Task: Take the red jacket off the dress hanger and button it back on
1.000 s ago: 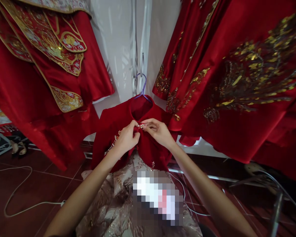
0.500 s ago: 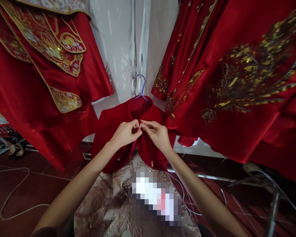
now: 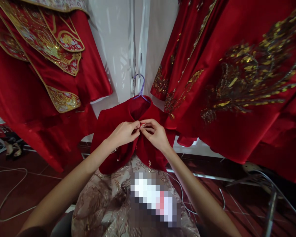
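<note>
A small red velvet jacket point(image 3: 113, 123) hangs from a purple hanger point(image 3: 141, 89) against a white wall. My left hand point(image 3: 124, 133) and my right hand point(image 3: 156, 134) meet at its collar front, fingers pinched together on a beaded clasp point(image 3: 142, 125) at the neck. Both hands are closed on the fabric edges there. Small beads dot the jacket's lower front. Below the jacket lies a beige patterned fabric point(image 3: 106, 204).
Large red garments with gold embroidery hang at the left point(image 3: 39, 65) and right point(image 3: 236, 82). White cables point(image 3: 10, 194) trail over the dark red floor. A pair of shoes point(image 3: 12, 149) sits far left. A metal stand point(image 3: 271, 204) rises at lower right.
My hands have stayed at the collar, with the fingers drawn closer together on the clasp. The view has shifted slightly left.
</note>
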Demonstrator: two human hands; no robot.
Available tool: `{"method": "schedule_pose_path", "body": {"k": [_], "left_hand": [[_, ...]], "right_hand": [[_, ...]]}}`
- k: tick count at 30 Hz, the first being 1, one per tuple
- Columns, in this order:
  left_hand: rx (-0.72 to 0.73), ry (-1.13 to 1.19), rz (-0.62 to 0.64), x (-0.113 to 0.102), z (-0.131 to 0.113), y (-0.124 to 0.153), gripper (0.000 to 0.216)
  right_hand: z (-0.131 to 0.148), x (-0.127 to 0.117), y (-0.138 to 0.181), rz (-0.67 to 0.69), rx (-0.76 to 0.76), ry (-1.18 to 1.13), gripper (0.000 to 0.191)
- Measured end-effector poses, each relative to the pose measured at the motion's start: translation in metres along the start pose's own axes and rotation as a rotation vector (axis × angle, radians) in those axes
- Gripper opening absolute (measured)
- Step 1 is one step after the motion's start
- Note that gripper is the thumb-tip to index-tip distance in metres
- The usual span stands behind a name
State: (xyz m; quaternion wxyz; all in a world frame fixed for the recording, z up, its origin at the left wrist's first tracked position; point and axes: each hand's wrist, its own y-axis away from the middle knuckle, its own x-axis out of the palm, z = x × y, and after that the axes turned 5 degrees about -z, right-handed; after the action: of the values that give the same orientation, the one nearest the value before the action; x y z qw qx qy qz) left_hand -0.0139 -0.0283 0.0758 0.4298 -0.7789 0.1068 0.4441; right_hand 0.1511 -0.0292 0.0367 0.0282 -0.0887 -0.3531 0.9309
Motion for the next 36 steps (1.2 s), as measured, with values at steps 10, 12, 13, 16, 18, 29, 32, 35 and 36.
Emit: {"method": "schedule_pose_path", "body": {"k": [10, 12, 13, 16, 18, 29, 32, 35, 36], "left_hand": [[-0.354, 0.753, -0.118, 0.051, 0.004, 0.030, 0.024], [-0.375, 0.832, -0.113, 0.043, 0.002, 0.027, 0.017], [-0.382, 0.853, -0.125, 0.038, 0.001, 0.025, 0.014], [-0.411, 0.875, -0.172, 0.030, -0.001, 0.023, 0.013], [-0.449, 0.903, -0.186, 0.034, -0.001, 0.026, 0.018], [-0.672, 0.932, -0.142, 0.067, 0.004, 0.069, 0.046], [-0.618, 0.854, -0.088, 0.062, 0.011, 0.081, 0.040], [-0.524, 0.807, 0.004, 0.055, 0.013, 0.092, 0.037], [-0.503, 0.805, 0.031, 0.052, 0.014, 0.095, 0.035]], "right_hand": [[-0.008, 0.008, 0.069, 0.169, -0.172, 0.302, 0.087], [-0.017, 0.005, 0.079, 0.233, -0.251, 0.450, 0.084], [-0.023, 0.003, 0.083, 0.238, -0.282, 0.506, 0.079], [-0.036, -0.009, 0.089, 0.156, -0.320, 0.552, 0.066], [-0.035, -0.016, 0.091, -0.004, -0.289, 0.523, 0.053], [0.038, -0.025, 0.080, 0.054, 0.162, 0.079, 0.020], [0.051, -0.015, 0.076, 0.128, 0.168, -0.090, 0.025], [0.053, 0.003, 0.065, 0.191, 0.154, -0.121, 0.036], [0.050, 0.010, 0.061, 0.191, 0.141, -0.092, 0.038]]}}
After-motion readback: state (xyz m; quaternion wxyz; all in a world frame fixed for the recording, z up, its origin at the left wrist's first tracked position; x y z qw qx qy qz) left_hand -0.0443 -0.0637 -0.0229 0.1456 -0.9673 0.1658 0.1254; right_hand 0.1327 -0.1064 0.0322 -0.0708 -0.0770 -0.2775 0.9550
